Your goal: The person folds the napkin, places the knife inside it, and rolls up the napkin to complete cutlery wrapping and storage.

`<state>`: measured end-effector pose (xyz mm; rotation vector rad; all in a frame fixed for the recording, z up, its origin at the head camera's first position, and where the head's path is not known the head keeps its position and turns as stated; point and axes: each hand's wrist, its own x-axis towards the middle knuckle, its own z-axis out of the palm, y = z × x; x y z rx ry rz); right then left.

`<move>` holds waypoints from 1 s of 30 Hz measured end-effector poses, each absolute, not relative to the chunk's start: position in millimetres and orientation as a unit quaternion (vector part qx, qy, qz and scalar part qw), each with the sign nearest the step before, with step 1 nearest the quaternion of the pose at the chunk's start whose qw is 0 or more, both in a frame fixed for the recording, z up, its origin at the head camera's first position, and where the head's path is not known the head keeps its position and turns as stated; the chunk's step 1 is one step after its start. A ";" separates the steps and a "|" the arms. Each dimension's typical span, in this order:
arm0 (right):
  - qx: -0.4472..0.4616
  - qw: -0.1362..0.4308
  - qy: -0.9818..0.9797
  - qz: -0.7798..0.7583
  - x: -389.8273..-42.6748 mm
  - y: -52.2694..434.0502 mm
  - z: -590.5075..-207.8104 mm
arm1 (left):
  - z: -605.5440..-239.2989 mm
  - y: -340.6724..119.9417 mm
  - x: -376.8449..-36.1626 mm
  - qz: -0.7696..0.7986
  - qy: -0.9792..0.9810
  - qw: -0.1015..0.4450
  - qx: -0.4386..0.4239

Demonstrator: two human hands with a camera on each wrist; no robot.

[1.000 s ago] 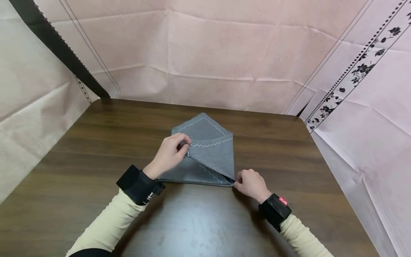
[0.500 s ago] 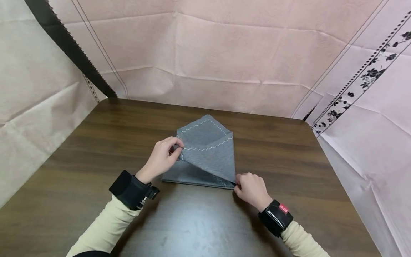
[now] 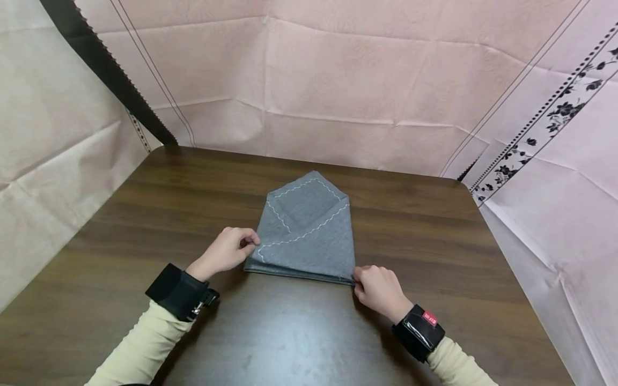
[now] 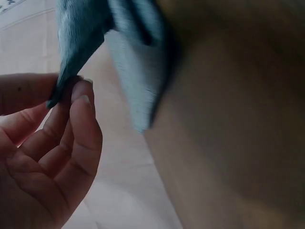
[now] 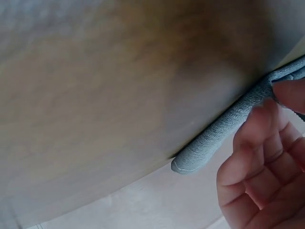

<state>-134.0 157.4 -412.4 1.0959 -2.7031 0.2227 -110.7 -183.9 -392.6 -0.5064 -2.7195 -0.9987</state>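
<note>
On the dark wood-grain counter [image 3: 434, 241], near its middle, lies the grey cloth [image 3: 309, 241], folded into an envelope shape with a point at the far side; pink paper sheeting [image 3: 338, 80] walls the space behind and to both sides. The cloth looks light, soft and limp, edged with white zigzag stitching; I judge it best taken at corners or hems, since it will sag anywhere else. The left hand [image 3: 223, 252] pinches the near-left corner flap; the right hand [image 3: 379, 287] has its grip pinched on the near-right corner. A red tag on the right wristband [image 3: 419, 332] is too small to read.
</note>
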 end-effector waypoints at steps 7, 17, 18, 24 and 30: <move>0.413 0.148 -0.890 0.123 -133.2 149.7 -412.2 | -407.0 -193.1 -108.1 -0.314 -0.933 0.038 -0.172; 0.470 0.181 -0.861 0.068 -139.9 146.0 -414.2 | -408.4 -188.8 -106.4 -0.295 -0.937 0.015 -0.188; 0.470 0.183 -0.861 0.062 -140.6 146.5 -414.2 | -408.1 -188.3 -106.5 -0.291 -0.938 0.013 -0.188; 0.466 0.164 -0.869 0.042 -139.9 149.7 -411.8 | -410.9 -183.2 -106.6 -0.251 -0.948 0.004 -0.197; 0.460 0.123 -0.879 0.028 -135.6 149.0 -407.2 | -410.5 -176.7 -95.7 -0.132 -0.962 0.059 -0.231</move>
